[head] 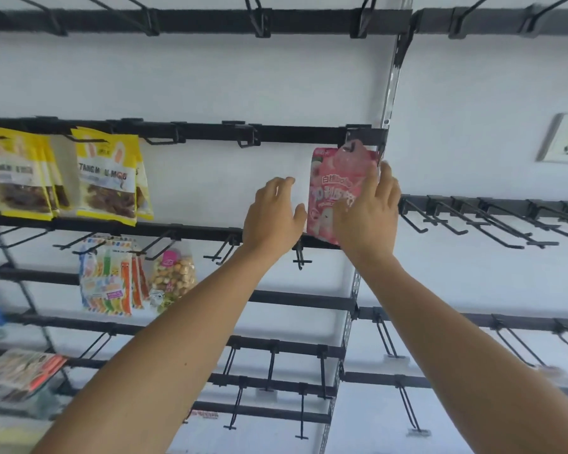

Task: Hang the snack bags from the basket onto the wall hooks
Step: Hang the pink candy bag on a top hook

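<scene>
Both arms are up at the rack here. The right hand (369,213) lies over the front of the pink snack bag (333,194), fingers mostly straight and spread, with the fingertips (386,170) up at the bag's right edge. Looks more like pressing or steadying than a proper grasp, though the thumb side is hidden behind the hand so I can't be sure. The left hand (273,216) is just left of the bag with fingers relaxed and slightly bent, holding nothing; its thumb sits right beside the bag's left edge, touching or nearly so.

The bag itself is pink with a peach picture and white lettering, upright, its top tab up at the black hook (353,147) on the rail (292,134), at the far right end by the silver upright (391,93).

Room-wise: bare hooks and white wall (210,93) run left of the bag until the yellow bags (107,178). Below hang a striped candy pack (107,280) and a clear bag of puffs (173,273). A wall socket (564,139) sits off to the right.
</scene>
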`<action>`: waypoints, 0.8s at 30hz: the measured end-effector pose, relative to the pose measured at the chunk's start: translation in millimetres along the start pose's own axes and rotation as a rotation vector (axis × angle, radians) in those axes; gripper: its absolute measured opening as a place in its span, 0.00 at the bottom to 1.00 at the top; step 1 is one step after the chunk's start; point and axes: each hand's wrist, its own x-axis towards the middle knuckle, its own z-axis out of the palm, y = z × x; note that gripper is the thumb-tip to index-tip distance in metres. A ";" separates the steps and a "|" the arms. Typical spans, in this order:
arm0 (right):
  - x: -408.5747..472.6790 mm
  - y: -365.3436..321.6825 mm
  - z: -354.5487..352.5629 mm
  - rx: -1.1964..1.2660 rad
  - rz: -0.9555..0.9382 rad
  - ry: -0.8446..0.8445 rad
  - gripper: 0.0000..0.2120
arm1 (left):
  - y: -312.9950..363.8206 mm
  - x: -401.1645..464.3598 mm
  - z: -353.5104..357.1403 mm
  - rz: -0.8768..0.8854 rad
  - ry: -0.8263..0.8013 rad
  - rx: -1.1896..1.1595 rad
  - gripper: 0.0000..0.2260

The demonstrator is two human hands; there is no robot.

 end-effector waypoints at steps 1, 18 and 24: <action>-10.4 -7.0 -1.1 -0.058 -0.024 -0.037 0.33 | -5.9 -8.7 -8.1 0.018 -0.012 0.032 0.22; -233.9 -257.6 62.1 -0.188 -0.362 -0.404 0.24 | -232.0 -204.9 -216.1 -0.017 -0.189 0.402 0.19; -293.5 -329.6 140.9 -0.131 -0.485 -0.565 0.24 | -344.4 -266.8 -248.9 -0.201 -0.243 0.412 0.20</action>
